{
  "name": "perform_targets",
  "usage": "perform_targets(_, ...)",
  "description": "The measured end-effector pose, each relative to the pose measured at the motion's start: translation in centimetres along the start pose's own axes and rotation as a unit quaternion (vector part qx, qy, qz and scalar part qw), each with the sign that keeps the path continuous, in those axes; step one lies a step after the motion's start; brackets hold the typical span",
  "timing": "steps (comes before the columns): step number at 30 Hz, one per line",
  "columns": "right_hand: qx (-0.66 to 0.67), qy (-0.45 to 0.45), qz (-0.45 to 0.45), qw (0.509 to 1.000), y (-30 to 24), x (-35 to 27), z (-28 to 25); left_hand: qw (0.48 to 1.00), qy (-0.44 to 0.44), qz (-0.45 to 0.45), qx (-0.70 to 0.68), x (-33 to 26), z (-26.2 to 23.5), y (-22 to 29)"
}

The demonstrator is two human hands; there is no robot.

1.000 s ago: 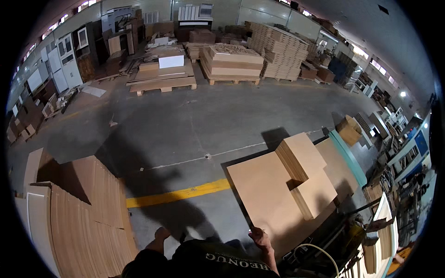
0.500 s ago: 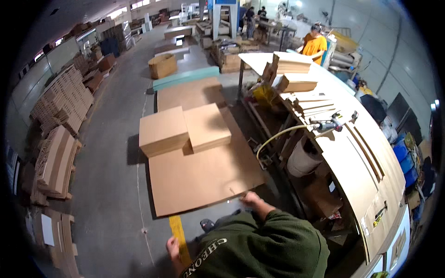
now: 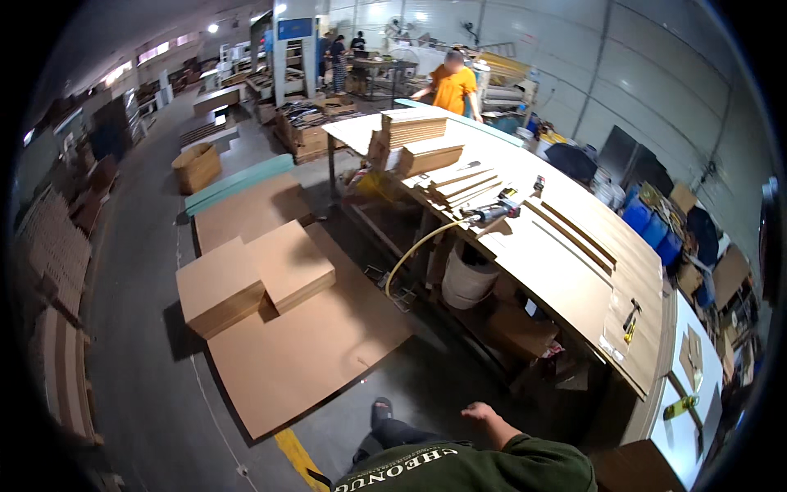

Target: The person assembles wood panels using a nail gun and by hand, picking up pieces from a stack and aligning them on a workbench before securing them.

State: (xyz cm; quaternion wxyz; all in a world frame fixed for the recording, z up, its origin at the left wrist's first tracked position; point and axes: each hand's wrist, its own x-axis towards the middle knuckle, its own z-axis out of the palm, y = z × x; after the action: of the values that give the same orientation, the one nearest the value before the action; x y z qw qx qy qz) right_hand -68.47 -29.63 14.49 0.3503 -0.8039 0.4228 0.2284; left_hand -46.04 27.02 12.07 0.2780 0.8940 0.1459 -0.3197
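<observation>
- The right hand [image 3: 484, 412] hangs in the air with nothing in it, fingers [image 3: 470, 407] loosely spread and curled a little; its green sleeve [image 3: 533, 451] runs back to the lower edge.
- The left hand is out of view, so its fingers cannot be told.
- Just left of and below the fingers is the person's dark shoe [image 3: 380, 407] on the grey floor [image 3: 147, 385].
- Further left of the fingers lies a big flat brown board [image 3: 303, 353] on the floor, near but not touching; two thicker board stacks [image 3: 250, 275] sit on its far end.
- Ahead and to the right of the fingers stands a long bench [image 3: 557, 271] carrying wooden strips [image 3: 574, 234], a power tool [image 3: 490, 213] with a yellow hose [image 3: 414, 250], and more board stacks [image 3: 414, 131].
- Far beyond, a person in an orange shirt [image 3: 453, 86] works at the bench's far end.
</observation>
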Motion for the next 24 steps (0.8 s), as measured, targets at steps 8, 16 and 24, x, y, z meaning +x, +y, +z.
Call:
perform_targets(8,0.250,-0.016,0.179,0.951,13.2,0.0,5.4,0.989,-0.025,0.067,0.126,8.5,-1.4,17.2)
perform_targets(16,0.232,0.101,0.164,0.954,6.4,5.0,0.0,0.966,-0.045,0.240,0.088,9.8,2.6,37.6)
perform_targets(24,0.323,0.078,0.110,0.937,0.0,13.1,-2.8,0.960,-0.112,0.159,0.202,10.9,3.3,35.5)
